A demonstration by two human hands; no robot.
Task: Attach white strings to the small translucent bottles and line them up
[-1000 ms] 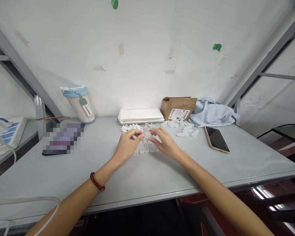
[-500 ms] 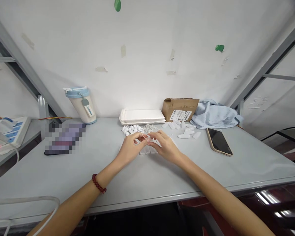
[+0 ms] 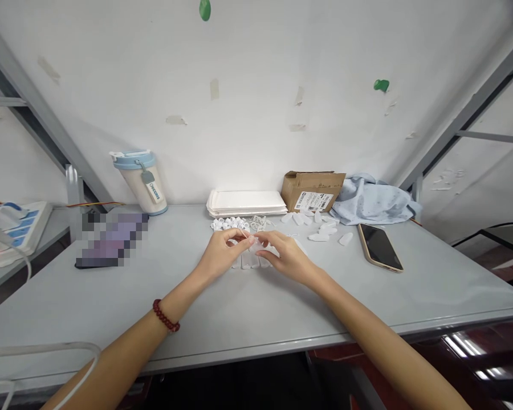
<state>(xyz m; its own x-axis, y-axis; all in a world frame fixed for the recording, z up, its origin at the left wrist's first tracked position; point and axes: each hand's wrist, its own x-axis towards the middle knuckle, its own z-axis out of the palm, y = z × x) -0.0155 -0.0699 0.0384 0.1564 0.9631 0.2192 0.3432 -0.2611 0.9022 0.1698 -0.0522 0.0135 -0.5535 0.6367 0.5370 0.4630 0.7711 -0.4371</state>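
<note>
Near the middle of the desk, my left hand pinches a small translucent plastic piece between thumb and forefinger. From the other side my right hand has its thumb and forefinger curled around the same piece, their tips a little apart. The fingers hide part of it. Under my hands lies a row of translucent plastic pieces. Just behind are a pile of small white caps and some loose white cords. More translucent oval pieces lie scattered to the right of my right hand.
Against the wall stand white trays, a cardboard box and a blue cloth. A phone lies right. On the left are a tumbler, a blurred-out dark device, a power strip and a white cable.
Both hands were pinching close together; the right thumb and forefinger have since parted slightly. My left hand has shifted a little left. One oval piece near the phone now lies at a different angle.
</note>
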